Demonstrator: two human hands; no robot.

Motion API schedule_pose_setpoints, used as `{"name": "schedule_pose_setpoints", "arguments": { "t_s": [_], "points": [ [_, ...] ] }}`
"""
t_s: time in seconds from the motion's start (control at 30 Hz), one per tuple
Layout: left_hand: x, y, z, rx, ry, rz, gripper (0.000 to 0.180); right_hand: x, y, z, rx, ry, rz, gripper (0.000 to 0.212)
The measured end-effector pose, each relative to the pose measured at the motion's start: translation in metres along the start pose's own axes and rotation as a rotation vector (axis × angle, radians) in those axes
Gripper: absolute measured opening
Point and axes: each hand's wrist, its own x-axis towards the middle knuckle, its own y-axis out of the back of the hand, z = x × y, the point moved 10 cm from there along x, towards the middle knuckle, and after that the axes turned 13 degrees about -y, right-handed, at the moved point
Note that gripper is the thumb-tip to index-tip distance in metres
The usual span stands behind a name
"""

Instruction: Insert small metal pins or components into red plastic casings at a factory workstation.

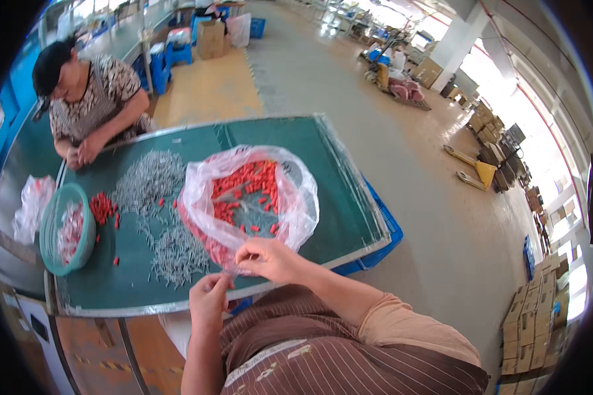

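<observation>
Right now both my hands are up close together at the near edge of the clear plastic bag, fingertips almost meeting. My left hand [209,296] stands a little lower and to the left, its forearm rising steeply, the fingers curled and the thumb drawn in against them. My right hand [265,259] sits just in front of the bag [302,214], back upward, its forearm slanting in from the right with the elbow bent and the fingers hooked toward the left. Each is closed to a narrow pinch; whatever lies between my fingertips is too small for me to tell.

Inside the bag, which gapes open on the green worktop [112,283], lie many short red pieces [250,176]. Left of the bag, slim grey pieces spread out in two loose piles [153,181], and beyond them, farther from the bag, is a small red heap [101,207] beside a green basket [48,232]. Past the bag's far left side, a co-worker [99,85] sits with both hands brought together near the worktop's edge.
</observation>
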Motion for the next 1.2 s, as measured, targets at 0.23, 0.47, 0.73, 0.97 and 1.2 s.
{"name": "schedule_pose_setpoints", "arguments": {
  "t_s": [0.23, 0.47, 0.73, 0.97, 1.2],
  "points": [
    [0.0, 0.002, -0.002, -0.09, -0.134, 0.019, 0.007, -0.039, 0.019, -0.07, -0.408, 0.431, 0.395, 0.016],
    [-0.003, -0.005, 0.027, 0.257, -0.417, 0.05, 0.005, -0.024, -0.016, -0.042, -0.379, 0.163, 0.226, 0.016],
    [-0.01, -0.016, 0.04, 0.439, -0.488, 0.069, 0.008, -0.01, -0.018, -0.015, -0.332, 0.046, 0.107, 0.015],
    [-0.014, -0.017, 0.022, -0.01, -0.222, 0.024, 0.013, -0.014, -0.021, -0.01, -0.219, -0.028, 0.085, 0.015],
    [-0.021, 0.009, 0.001, -0.016, -0.233, 0.11, 0.011, -0.018, -0.037, -0.007, -0.256, -0.002, 0.177, 0.015]
  ]
}}
